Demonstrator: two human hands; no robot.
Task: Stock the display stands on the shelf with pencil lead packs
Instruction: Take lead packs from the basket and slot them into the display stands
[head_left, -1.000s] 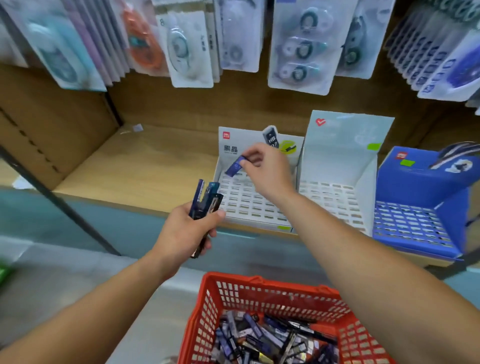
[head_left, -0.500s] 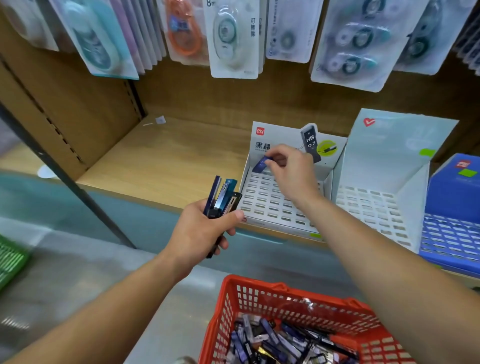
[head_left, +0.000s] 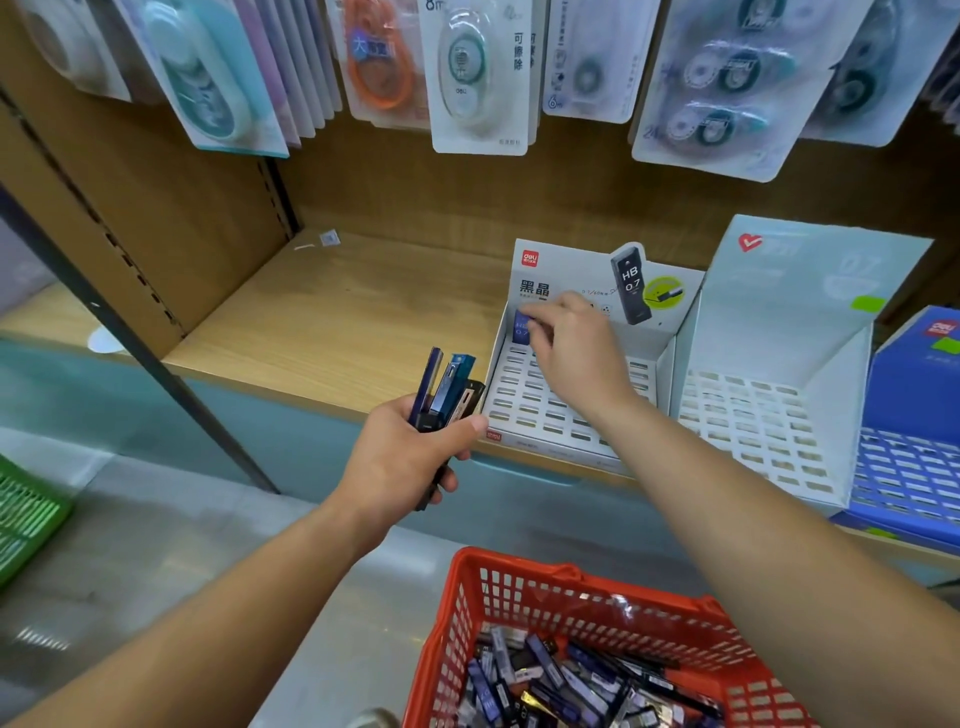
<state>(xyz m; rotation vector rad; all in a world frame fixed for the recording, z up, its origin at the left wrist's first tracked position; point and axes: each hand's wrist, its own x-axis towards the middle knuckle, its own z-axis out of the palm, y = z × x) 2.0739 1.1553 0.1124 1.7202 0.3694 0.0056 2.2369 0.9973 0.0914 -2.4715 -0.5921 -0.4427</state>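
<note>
Here your right hand pinches a blue pencil lead pack, seating it in the white display stand; your left hand grips spare packs ready.

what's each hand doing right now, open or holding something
Left hand: grips a bunch of pencil lead packs.
Right hand: pinches one blue lead pack over the white display stand.

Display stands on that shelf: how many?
3: a white HB stand under the right hand, a taller white stand beside it, a blue stand at the right edge; more may lie beyond.
</note>
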